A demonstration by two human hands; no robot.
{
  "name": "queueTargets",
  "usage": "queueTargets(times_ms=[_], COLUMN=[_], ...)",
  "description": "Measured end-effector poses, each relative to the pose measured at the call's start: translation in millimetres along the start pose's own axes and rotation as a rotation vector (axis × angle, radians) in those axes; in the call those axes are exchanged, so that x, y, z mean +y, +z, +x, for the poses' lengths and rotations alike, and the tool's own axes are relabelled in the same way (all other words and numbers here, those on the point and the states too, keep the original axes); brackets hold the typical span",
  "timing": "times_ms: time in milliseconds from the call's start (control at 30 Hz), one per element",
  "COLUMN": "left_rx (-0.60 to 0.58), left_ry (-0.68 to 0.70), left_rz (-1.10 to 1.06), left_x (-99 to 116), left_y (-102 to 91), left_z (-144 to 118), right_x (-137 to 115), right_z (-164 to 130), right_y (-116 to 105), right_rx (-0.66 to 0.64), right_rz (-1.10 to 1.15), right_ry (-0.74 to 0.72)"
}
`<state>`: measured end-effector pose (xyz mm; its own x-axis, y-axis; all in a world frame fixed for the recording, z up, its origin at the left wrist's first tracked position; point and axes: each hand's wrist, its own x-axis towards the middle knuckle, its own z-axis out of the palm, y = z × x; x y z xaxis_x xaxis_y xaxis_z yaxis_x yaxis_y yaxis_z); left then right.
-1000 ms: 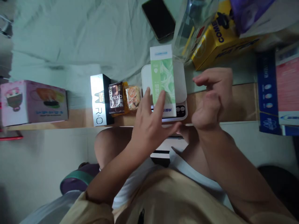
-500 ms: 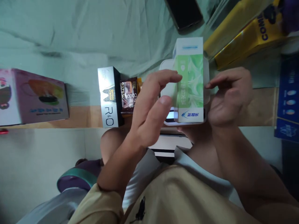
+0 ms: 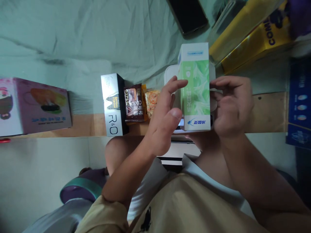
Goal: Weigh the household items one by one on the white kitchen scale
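Note:
A white and green toothpaste box (image 3: 197, 94) stands on a small white scale (image 3: 171, 72), covering most of it and part of its lit display. To the left of the box is my left hand (image 3: 162, 119), open, its thumb and index finger apart. The index fingertip overlaps the box's left edge. On the other side my right hand (image 3: 232, 106) has its fingers loosely bent and apart, with the tips by the box's right edge. Whether either hand presses on the box cannot be seen clearly.
Left of the scale are a silver and black box (image 3: 113, 105), a brown snack packet (image 3: 133, 103) and a biscuit packet (image 3: 152, 100). A pink box (image 3: 43, 106) stands far left. A phone (image 3: 188, 16), a yellow box (image 3: 257, 45) and a blue box (image 3: 300, 103) lie behind and right.
My right hand has moved left, bringing its fingertips to the box's edge. My left hand has shifted slightly right, uncovering the biscuit packet. The view has shifted a little.

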<state>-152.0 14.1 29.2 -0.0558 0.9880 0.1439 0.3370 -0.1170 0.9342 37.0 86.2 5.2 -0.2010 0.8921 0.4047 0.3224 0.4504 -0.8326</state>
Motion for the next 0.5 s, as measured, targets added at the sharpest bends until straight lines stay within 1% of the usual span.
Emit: queueTargets(times_ms=[67,100,167,233,333,433,500], left_rx=[-0.026,-0.043,-0.052,-0.038,-0.040,-0.052,-0.028], left_ry=[0.002,0.003,-0.006,-0.034,-0.051,-0.019,0.054], left_rz=[-0.218,-0.315,-0.434,-0.460,-0.458,-0.426,-0.364], left_x=[-2,-4,-7,-8,-5,-3,-1], left_y=[5.2,7.5,11.1,13.4,14.7,15.3,15.6], left_z=[1,1,1,1,0,-1,-2], right_x=[1,2,2,1,-6,-17,-25], right_z=[-1,-1,-1,-2,-2,-2,-3], right_y=[1,2,1,0,0,0,0], right_rx=[0.042,0.046,0.041,0.014,-0.038,-0.076,-0.079], right_rz=[0.039,0.011,-0.075,-0.174,-0.302,-0.292,-0.253], right_ry=[-0.073,-0.082,-0.045,0.013,0.014,-0.018,-0.033])
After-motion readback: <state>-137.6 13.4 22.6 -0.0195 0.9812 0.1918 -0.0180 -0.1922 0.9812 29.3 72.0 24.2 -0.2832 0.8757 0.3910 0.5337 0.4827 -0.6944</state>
